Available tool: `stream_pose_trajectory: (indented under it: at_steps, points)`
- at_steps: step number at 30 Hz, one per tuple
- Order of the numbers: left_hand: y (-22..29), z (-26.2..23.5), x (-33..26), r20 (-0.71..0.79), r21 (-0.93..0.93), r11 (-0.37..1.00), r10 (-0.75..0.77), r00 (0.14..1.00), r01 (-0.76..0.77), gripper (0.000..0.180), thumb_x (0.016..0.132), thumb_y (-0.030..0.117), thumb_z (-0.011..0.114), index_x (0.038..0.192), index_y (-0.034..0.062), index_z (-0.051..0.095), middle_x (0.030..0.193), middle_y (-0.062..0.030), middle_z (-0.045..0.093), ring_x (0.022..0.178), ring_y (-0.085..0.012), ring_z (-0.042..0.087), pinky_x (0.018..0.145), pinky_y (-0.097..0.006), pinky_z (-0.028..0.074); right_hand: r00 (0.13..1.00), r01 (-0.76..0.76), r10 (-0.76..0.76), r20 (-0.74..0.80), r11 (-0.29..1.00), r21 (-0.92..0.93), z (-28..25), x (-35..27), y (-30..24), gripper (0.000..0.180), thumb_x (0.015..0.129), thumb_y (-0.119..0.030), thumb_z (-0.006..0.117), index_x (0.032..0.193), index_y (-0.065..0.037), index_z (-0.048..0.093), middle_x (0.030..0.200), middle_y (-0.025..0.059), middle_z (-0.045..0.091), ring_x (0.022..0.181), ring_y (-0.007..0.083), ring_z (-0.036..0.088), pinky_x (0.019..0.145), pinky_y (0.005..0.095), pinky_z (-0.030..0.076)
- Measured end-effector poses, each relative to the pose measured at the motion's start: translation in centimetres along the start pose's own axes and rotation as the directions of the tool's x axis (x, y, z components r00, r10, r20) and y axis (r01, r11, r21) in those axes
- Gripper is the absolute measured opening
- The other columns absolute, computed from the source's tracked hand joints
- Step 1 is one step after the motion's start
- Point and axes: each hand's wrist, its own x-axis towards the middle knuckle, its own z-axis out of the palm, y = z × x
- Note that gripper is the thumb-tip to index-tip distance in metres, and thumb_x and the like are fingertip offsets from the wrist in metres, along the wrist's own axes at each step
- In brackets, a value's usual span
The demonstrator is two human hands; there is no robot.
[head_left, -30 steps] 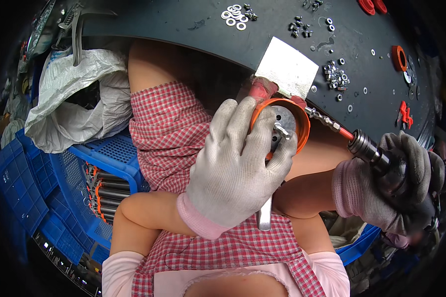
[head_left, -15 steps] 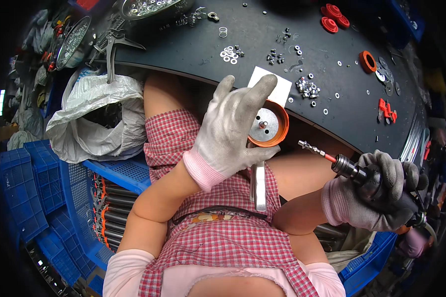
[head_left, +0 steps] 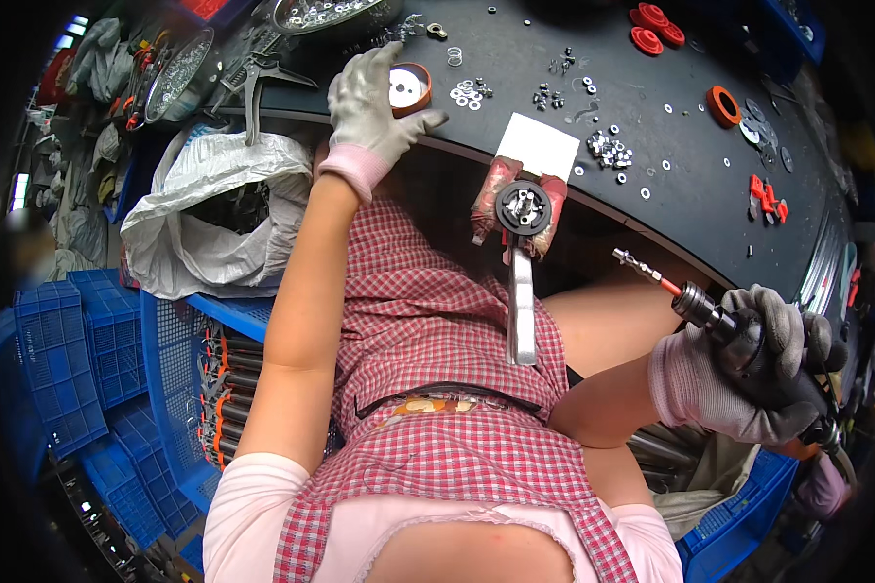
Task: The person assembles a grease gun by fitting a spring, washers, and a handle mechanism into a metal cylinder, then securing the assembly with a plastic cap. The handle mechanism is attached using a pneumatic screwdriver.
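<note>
My left hand (head_left: 367, 112), in a grey-white glove, holds an orange round cap (head_left: 413, 107) with a pale metal disc inside, between thumb and fingers, at the table's near edge. In my right hand (head_left: 749, 374), also gloved, is a power screwdriver (head_left: 702, 316) with a red-collared metal bit pointing up and left. Between my hands a clamp-like fixture with red-wrapped jaws (head_left: 552, 216) bears a black round part (head_left: 524, 207) with a metal centre. A flat metal bar handle (head_left: 520, 306) runs down from it toward my lap.
On the black table lie a white card (head_left: 538, 142), washers (head_left: 467, 94), nuts (head_left: 610, 151), red knobs (head_left: 647, 41), an orange ring (head_left: 722, 107) and metal discs (head_left: 763, 131). A white sack (head_left: 214, 243) and blue crates (head_left: 58, 369) stand at the left.
My left hand has moved up and left with the orange cap, off the fixture, baring the black round part. My right hand with the screwdriver appears slightly farther right.
</note>
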Motion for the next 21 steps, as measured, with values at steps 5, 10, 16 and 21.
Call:
stream_pose_trajectory:
  at_steps: [5,10,16,21]
  points:
    - [6.4,-3.5,-1.0,0.223,-0.639,0.701,0.562,0.796,-0.317,0.042,0.068,0.028,0.075,0.104,0.0122,0.063,0.121,-0.0100,0.054,0.123,-0.0314,0.042,0.104,-0.043,0.030,0.998,0.060,-0.062,-0.022,0.995,-0.077,0.2,0.2,0.2,0.043,0.073,-0.039,0.070,0.105,-0.015,0.052,0.073,-0.0039,0.059,0.072,0.0113,0.054,0.069,0.0234,0.044]
    - [7.7,-3.6,-0.9,0.271,-0.708,0.648,0.616,0.740,-0.281,0.020,0.067,0.009,0.071,0.086,0.0123,0.064,0.106,-0.0043,0.059,0.117,-0.0282,0.047,0.103,-0.046,0.029,0.987,0.147,-0.145,-0.066,0.988,0.038,1.7,0.3,1.9,0.041,0.080,-0.031,0.067,0.109,-0.008,0.050,0.074,0.0000,0.052,0.061,0.0090,0.049,0.050,0.0199,0.038]
    - [8.2,-6.2,0.5,0.031,-0.817,0.525,0.455,0.890,-0.240,0.015,0.077,0.014,0.068,0.085,0.0048,0.060,0.103,-0.0082,0.058,0.110,-0.0266,0.052,0.097,-0.041,0.038,0.999,0.038,-0.042,0.027,0.989,0.142,0.8,0.5,0.9,0.041,0.076,-0.025,0.071,0.105,-0.006,0.048,0.090,0.0044,0.055,0.065,0.0101,0.051,0.061,0.0259,0.042]
    - [5.2,-2.8,9.9,-0.103,-0.297,0.932,0.184,0.978,-0.207,0.017,0.083,0.013,0.060,0.097,0.0031,0.056,0.090,-0.0113,0.058,0.084,-0.0236,0.058,0.077,-0.035,0.046,0.989,0.150,-0.149,-0.013,0.988,0.045,-0.7,1.9,1.8,0.043,0.085,-0.031,0.063,0.111,-0.001,0.047,0.082,0.0108,0.056,0.064,0.0154,0.054,0.048,0.0251,0.047]
